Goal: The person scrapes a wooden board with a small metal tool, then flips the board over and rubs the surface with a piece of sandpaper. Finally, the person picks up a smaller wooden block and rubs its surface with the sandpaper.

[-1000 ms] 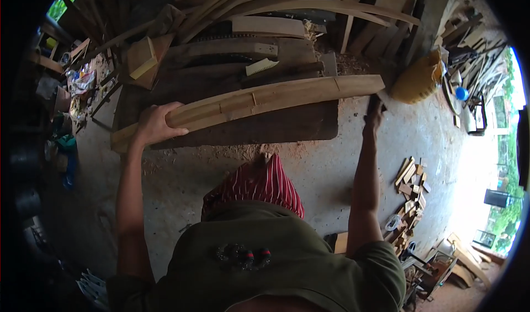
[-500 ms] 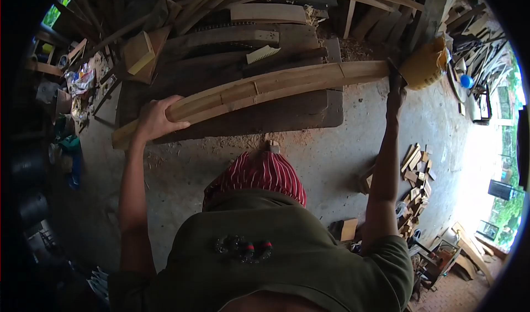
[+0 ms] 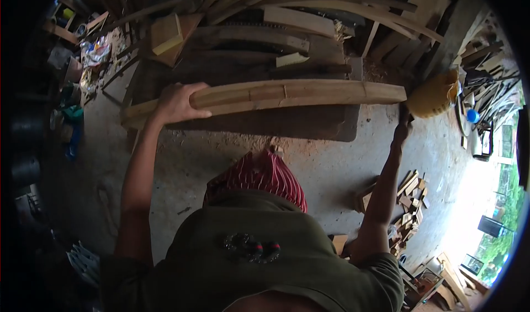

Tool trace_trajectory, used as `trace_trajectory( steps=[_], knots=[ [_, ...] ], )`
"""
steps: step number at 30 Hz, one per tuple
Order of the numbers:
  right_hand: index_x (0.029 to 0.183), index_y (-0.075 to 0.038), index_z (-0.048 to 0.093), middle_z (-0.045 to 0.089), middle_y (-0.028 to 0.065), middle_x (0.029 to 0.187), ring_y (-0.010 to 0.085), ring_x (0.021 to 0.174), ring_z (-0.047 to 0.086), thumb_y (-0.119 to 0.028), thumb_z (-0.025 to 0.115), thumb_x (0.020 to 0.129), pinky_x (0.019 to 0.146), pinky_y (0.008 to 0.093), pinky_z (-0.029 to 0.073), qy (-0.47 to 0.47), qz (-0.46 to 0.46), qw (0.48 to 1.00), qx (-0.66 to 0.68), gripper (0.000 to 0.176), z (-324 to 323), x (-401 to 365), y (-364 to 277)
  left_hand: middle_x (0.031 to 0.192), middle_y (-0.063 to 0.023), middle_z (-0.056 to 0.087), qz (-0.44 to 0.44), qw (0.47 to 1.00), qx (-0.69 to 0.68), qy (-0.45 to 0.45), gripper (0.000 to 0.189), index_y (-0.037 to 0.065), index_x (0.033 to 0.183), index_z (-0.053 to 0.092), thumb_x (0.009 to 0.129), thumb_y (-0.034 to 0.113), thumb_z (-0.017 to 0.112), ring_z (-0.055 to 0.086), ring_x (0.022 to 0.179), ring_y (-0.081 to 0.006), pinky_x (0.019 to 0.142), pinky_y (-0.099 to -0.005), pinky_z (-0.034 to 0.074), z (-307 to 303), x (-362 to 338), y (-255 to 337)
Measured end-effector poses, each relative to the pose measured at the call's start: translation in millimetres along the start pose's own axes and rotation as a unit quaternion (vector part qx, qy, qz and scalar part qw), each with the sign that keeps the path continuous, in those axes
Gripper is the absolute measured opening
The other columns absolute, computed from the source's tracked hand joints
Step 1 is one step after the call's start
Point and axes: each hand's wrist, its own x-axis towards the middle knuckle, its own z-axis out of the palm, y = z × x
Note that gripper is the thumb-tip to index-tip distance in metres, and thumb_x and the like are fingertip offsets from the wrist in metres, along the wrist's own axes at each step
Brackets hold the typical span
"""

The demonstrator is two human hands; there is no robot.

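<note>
My left hand point(image 3: 182, 103) is wrapped around the left part of a long, slightly curved wooden beam point(image 3: 309, 94), thumb along the near side. The beam lies across a low dark wooden bench point(image 3: 309, 125) and shows a few cracks or marks across its side. My right hand point(image 3: 404, 130) is just below the beam's right end, apart from it. Its fingers look closed, with a small dark shape at their top that I cannot make out. Close beyond this hand is a yellow plastic basket point(image 3: 433, 97).
Curved wooden pieces point(image 3: 298, 22) lie on the bench's far side, beside a small pale toothed piece point(image 3: 291, 60). Offcuts point(image 3: 408, 201) are heaped on the concrete floor at right. A wood block point(image 3: 168, 39) stands far left. Shavings point(image 3: 243, 142) litter the floor along the bench.
My right hand has dropped from the beam's right end toward me, leaving that end exposed. My left hand keeps its grip on the beam. The whole view has shifted slightly.
</note>
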Motion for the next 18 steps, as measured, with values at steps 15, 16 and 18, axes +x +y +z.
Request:
trace_trajectory(
  steps=[15,16,18],
  knots=[
    [0.126,-0.011,0.066,0.060,0.0100,0.139,0.0276,0.132,0.054,-0.007,0.055,0.093,0.117,0.0460,0.034,-0.262,-0.363,0.855,-0.262,0.036,183.7,-158.4,-170.0,0.091,-0.0089,0.075,0.009,1.000,0.018,0.020,0.059,0.016,0.113,0.068,0.065,0.045,0.085,0.073,0.084,-0.0277,0.077,-0.0409,0.057,10.3,-2.1,-9.6],
    [0.124,-0.010,0.066,0.060,0.0113,0.138,0.0284,0.130,0.056,-0.003,0.053,0.092,0.115,0.0444,0.037,-0.229,-0.394,0.818,-0.352,0.035,166.3,-135.2,-146.8,0.090,-0.0065,0.075,0.018,0.999,0.030,0.032,0.058,0.019,0.113,0.069,0.065,0.049,0.084,0.074,0.084,-0.0261,0.077,-0.0414,0.058,12.8,-3.2,-11.1],
    [0.126,-0.007,0.064,0.060,0.0136,0.137,0.0309,0.131,0.054,-0.002,0.051,0.092,0.111,0.0452,0.040,-0.176,-0.320,0.870,-0.330,0.037,130.6,-90.5,-106.3,0.090,-0.0071,0.075,0.009,0.999,0.022,0.032,0.058,0.018,0.114,0.069,0.065,0.045,0.085,0.074,0.084,-0.0269,0.077,-0.0412,0.058,13.2,-4.1,-9.0]
  ],
)
